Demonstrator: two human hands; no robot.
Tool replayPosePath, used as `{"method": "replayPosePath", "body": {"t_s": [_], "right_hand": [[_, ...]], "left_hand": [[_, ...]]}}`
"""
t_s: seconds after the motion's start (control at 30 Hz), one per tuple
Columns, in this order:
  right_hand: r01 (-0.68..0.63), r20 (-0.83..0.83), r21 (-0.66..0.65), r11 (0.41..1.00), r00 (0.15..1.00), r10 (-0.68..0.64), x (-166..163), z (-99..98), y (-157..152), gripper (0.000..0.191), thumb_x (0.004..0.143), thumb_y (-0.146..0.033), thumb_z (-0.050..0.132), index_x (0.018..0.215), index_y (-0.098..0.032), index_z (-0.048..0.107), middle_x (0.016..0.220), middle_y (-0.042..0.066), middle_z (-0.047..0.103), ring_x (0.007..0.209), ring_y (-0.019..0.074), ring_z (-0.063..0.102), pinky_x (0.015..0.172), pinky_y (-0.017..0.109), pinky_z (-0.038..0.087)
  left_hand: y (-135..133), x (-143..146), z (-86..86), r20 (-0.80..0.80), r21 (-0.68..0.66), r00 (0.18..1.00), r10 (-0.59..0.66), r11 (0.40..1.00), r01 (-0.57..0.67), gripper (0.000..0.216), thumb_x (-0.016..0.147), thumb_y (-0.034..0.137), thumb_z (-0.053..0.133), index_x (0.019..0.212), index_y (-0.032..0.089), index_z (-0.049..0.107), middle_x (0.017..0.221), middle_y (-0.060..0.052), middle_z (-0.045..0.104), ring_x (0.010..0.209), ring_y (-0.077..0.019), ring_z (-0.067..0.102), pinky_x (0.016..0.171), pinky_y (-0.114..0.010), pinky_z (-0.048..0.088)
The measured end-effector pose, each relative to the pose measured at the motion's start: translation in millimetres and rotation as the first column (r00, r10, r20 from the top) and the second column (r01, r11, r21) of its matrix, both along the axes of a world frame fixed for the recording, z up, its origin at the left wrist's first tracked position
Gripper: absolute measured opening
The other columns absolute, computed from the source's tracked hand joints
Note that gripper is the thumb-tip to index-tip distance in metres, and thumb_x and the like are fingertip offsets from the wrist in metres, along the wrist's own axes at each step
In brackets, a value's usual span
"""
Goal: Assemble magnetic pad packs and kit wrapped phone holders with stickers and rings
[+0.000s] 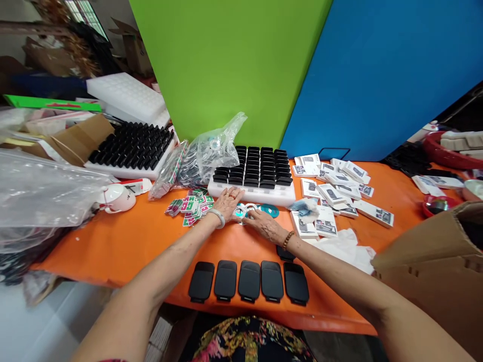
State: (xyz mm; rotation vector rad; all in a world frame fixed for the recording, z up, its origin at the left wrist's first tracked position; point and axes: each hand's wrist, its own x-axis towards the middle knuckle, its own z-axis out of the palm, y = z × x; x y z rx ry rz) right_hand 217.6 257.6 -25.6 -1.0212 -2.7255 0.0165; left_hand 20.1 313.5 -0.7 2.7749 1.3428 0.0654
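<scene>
My left hand [227,202] lies with its fingers stretched out and apart at the front edge of the white foam tray [251,193]. Beside its thumb are flat teal-and-white rings [240,209]. My right hand [264,225] reaches in from the other side, its fingers bent and closed at one of these rings; the exact grip is partly hidden. Another teal ring [270,210] lies just behind my right hand. Rows of black flat pieces [252,168] stand upright in the foam tray. Nearer me, several black rounded rectangular holders [249,280] lie in a row on the orange table [158,241].
Red, green and white cards [193,207] and a clear plastic bag [211,153] are at left. Further left stand a second filled foam tray [132,146] and a white cup [117,197]. Small white boxes [332,193] pile up at right, near a cardboard box [433,271].
</scene>
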Motion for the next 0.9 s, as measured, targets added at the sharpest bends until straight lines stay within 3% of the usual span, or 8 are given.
{"method": "replayPosePath", "body": {"t_s": [0.1,0.23,0.4,0.5,0.57,0.67,0.77,0.9], "right_hand": [[0.022,-0.001,-0.005,1.000,1.000,-0.022,0,0.6,5,0.028,0.094,-0.009,0.037,0.104,-0.019,0.061,0.094,0.009,0.055,0.082,0.0196,0.047,0.072,0.031,0.037],[0.103,-0.059,-0.044,0.994,0.993,-0.105,-4,5.0,10,0.021,0.093,-0.011,0.043,0.094,-0.019,0.062,0.092,0.008,0.057,0.080,0.0185,0.049,0.073,0.030,0.038],[0.213,-0.125,-0.040,0.976,0.968,-0.216,6,28.5,26,0.021,0.092,-0.015,0.043,0.085,-0.017,0.063,0.084,0.007,0.057,0.074,0.0176,0.052,0.067,0.028,0.039],[0.414,-0.276,-0.036,0.910,0.871,-0.407,24,50.7,48,0.020,0.092,-0.018,0.043,0.095,-0.014,0.062,0.095,0.012,0.058,0.084,0.0210,0.055,0.073,0.030,0.041],[0.508,-0.355,-0.131,0.851,0.778,-0.519,35,61.6,65,0.016,0.086,-0.018,0.052,0.098,-0.015,0.063,0.100,0.012,0.060,0.088,0.0233,0.056,0.076,0.032,0.042],[0.489,-0.357,-0.286,0.824,0.744,-0.565,45,68.6,86,0.009,0.075,-0.016,0.061,0.083,-0.018,0.065,0.085,0.008,0.064,0.080,0.0233,0.057,0.072,0.033,0.042],[0.445,-0.395,-0.354,0.823,0.726,-0.563,47,77.1,94,0.003,0.072,-0.019,0.065,0.071,-0.020,0.062,0.070,0.004,0.063,0.071,0.0202,0.055,0.067,0.031,0.042],[0.395,-0.525,-0.428,0.813,0.623,-0.580,55,113.4,81,0.014,0.082,-0.032,0.053,0.084,-0.019,0.058,0.077,0.004,0.061,0.065,0.0144,0.051,0.061,0.028,0.041]], "left_hand": [[-1,1,-0.3,0.002,0.013,1.000,0.005,1.000,-0.005,0.109,0.062,0.057,0.075,0.147,0.013,0.024,0.151,-0.019,0.031,0.141,-0.0354,0.022,0.116,-0.049,0.012],[-2,4,0.7,-0.027,0.019,0.999,0.021,1.000,-0.021,0.100,0.068,0.048,0.075,0.147,0.013,0.026,0.151,-0.017,0.033,0.141,-0.0333,0.025,0.116,-0.047,0.015],[-3,5,-2.5,0.008,0.046,0.999,0.049,0.998,-0.050,0.098,0.069,0.052,0.073,0.146,0.012,0.026,0.150,-0.018,0.033,0.141,-0.0341,0.024,0.116,-0.048,0.015],[-1,2,-2.5,0.004,0.018,1.000,0.020,1.000,-0.020,0.102,0.068,0.057,0.072,0.146,0.011,0.027,0.151,-0.019,0.032,0.141,-0.0339,0.023,0.116,-0.048,0.014],[1,-1,-0.9,-0.010,0.001,1.000,0.008,1.000,-0.008,0.101,0.068,0.056,0.072,0.147,0.012,0.027,0.151,-0.018,0.031,0.142,-0.0332,0.023,0.116,-0.047,0.014],[3,-2,2.5,-0.021,-0.018,1.000,0.010,1.000,-0.011,0.099,0.069,0.053,0.073,0.147,0.013,0.027,0.152,-0.017,0.031,0.141,-0.0326,0.024,0.116,-0.047,0.016],[4,-1,4.7,-0.018,-0.031,1.000,0.012,0.999,-0.013,0.098,0.069,0.050,0.075,0.146,0.014,0.028,0.151,-0.016,0.034,0.141,-0.0322,0.025,0.116,-0.046,0.016],[5,-1,2.5,0.012,-0.034,1.000,-0.001,0.999,0.002,0.096,0.069,0.046,0.075,0.146,0.015,0.028,0.150,-0.016,0.034,0.141,-0.0319,0.026,0.116,-0.046,0.017]]}}
